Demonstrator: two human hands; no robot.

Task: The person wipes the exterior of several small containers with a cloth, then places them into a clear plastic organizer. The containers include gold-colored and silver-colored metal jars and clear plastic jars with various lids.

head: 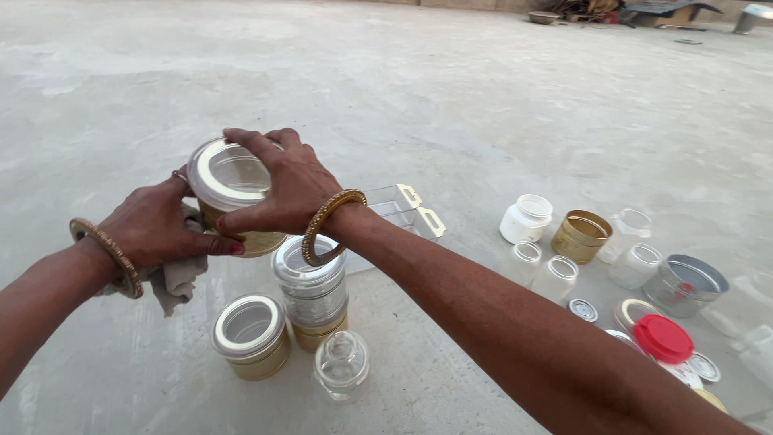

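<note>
Head view, looking down at a bare concrete floor. I hold a gold-bodied jar in the air, tilted so that its clear lid with a pale ring faces up and toward me. My right hand lies spread over the lid's right rim, fingers curled around the edge and closed on it, the sort of grip that suits turning or seating a lid. My left hand cups the jar body from the left and below, closed around it, with a grey cloth bunched under the palm; the cloth appears to sit between hand and jar, though I cannot tell how much of it touches the jar. Both wrists carry gold bangles.

Directly below the held jar, near me, stand three containers close together: a short gold jar with a clear ringed lid on the left, a taller clear jar with a gold base beside it, and a small clear glass jar nearest. Behind my right wrist lies a clear rectangular box with pale latches.

To the right, set apart, is a second group: a white jar, an open gold tin, several clear jars without lids, a steel-rimmed clear container, a red lid and loose small lids. The grouping reads as lidded items near me, open ones to the right. No labels are legible.
</note>
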